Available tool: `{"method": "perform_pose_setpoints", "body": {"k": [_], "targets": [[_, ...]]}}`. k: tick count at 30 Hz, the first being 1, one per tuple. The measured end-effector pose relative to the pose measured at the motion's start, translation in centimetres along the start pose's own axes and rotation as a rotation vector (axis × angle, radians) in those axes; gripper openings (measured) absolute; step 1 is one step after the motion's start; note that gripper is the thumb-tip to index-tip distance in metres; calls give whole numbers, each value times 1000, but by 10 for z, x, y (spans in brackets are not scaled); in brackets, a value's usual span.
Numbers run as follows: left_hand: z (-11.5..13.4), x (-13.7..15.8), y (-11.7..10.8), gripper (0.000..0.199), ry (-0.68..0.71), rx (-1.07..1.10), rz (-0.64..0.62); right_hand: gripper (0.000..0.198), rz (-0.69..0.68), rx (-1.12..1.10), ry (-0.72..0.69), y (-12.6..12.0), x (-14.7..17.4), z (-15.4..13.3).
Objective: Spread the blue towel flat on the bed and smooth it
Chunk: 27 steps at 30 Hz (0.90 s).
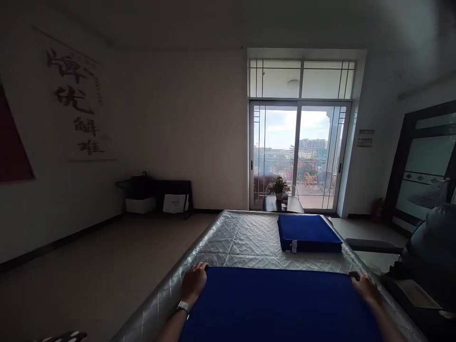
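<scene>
A wide blue fabric panel (278, 304) lies across the near part of a table with a silver quilted cover (245, 237). My left hand (195, 280) is closed on its far left corner, and a light band circles that wrist. At the far right corner, my right hand (364, 286) grips the same panel, fingers curled over the edge. Beyond it, toward the right of the table, sits a flat stack of folded blue fabric (308, 230) with a small white tag at its front. The panel's near edge runs out of view.
Past the table's far end stands a small dark table (271, 205) with a potted plant (278, 185) and a bottle (284, 197), before a glass sliding door (274, 152). A dark bench (374, 246) and a black chair (431, 247) are close on the right.
</scene>
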<state>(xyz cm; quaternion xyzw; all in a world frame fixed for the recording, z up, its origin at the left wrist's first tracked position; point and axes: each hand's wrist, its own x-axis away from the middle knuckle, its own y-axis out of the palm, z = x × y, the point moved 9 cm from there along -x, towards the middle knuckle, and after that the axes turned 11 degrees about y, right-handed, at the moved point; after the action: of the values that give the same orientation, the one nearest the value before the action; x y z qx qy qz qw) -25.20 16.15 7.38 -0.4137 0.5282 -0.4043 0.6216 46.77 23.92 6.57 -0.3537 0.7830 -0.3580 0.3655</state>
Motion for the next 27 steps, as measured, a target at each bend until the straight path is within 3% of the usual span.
{"method": "perform_pose_setpoints", "body": {"k": [4,7,12,15,18,20,23,25,27], "targets": [[4,5,-2,45,22,-7,-1,42,33,27,39,-2,8,4],[7,8,-8,46,29,-9,0,43,60,37,1,-18,19,-8],[30,6,-22,51,80,16,9,51,35,13,-201,-39,58,-85],[87,1,-15,56,206,78,-15,53,-87,-32,-322,-16,101,-156],[174,5,6,55,406,171,-90,52,-262,-79,-455,24,160,-226],[225,13,21,57,509,220,-136,52,-362,-88,-499,47,194,-254],[259,24,37,61,553,253,-177,56,-445,-78,-488,64,218,-261],[251,26,41,61,525,245,-187,57,-456,-70,-459,61,213,-246],[224,24,41,60,474,212,-194,55,-439,-67,-417,48,197,-221]]}}
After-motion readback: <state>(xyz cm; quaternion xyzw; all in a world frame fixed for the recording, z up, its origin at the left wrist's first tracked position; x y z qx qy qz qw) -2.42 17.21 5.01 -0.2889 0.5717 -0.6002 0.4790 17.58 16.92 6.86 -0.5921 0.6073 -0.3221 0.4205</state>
